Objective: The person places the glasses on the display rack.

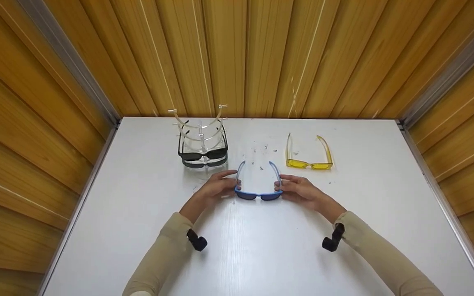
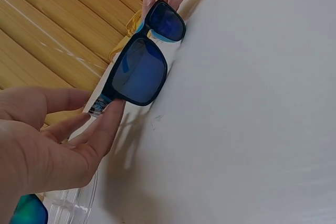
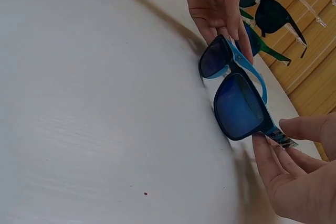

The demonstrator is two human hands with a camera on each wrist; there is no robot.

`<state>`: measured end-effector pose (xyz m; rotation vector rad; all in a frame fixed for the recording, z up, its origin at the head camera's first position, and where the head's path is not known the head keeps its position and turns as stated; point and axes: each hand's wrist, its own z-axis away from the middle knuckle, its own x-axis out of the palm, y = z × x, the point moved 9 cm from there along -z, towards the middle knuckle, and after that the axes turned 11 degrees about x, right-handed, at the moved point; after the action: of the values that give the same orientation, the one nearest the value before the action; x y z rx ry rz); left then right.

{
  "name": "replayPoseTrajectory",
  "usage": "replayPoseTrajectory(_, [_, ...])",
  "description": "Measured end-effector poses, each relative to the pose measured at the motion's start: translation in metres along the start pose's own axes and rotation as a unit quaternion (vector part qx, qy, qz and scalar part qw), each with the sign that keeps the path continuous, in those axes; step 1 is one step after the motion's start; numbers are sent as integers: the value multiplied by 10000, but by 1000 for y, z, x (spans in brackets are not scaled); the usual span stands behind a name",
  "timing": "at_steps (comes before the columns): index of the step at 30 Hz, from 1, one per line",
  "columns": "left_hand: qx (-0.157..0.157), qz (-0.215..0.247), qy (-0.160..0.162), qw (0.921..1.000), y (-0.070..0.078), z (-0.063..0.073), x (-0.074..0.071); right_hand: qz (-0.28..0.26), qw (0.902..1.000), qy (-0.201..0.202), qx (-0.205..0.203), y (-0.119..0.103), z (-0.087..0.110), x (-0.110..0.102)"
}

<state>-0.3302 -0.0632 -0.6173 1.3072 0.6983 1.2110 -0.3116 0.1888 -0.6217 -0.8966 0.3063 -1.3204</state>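
A pair of blue sunglasses (image 1: 258,195) with dark mirrored lenses is held between both hands, its temples unfolded and pointing away from the person. My left hand (image 1: 217,186) pinches the left temple near the hinge. At the opposite hinge, my right hand (image 1: 301,190) pinches the other temple. The left wrist view shows the lenses of the sunglasses (image 2: 140,72) from the front, with thumb and fingers at the frame's corner. In the right wrist view, fingers of the right hand (image 3: 299,166) grip the patterned temple beside the lens.
A clear display stand (image 1: 202,135) at the back left bears black sunglasses (image 1: 204,155) above a second, green-templed pair (image 3: 270,51). Yellow glasses (image 1: 310,165) lie unfolded at the back right of the white table (image 1: 261,255). Wood-patterned panels (image 1: 261,57) wall in the table.
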Motion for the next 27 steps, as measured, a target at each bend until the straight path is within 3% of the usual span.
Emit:
replayPoseTrajectory(16, [-34, 48, -153, 9999, 22, 18, 13, -117, 9998, -142, -12, -8, 29, 3])
replayPoseTrajectory(21, [71, -93, -48, 9999, 40, 27, 20, -199, 9991, -348, -150, -17, 40, 6])
replayPoseTrajectory(27, [339, -442, -160, 9983, 64, 37, 27, -228, 9978, -509, -362, -31, 54, 12])
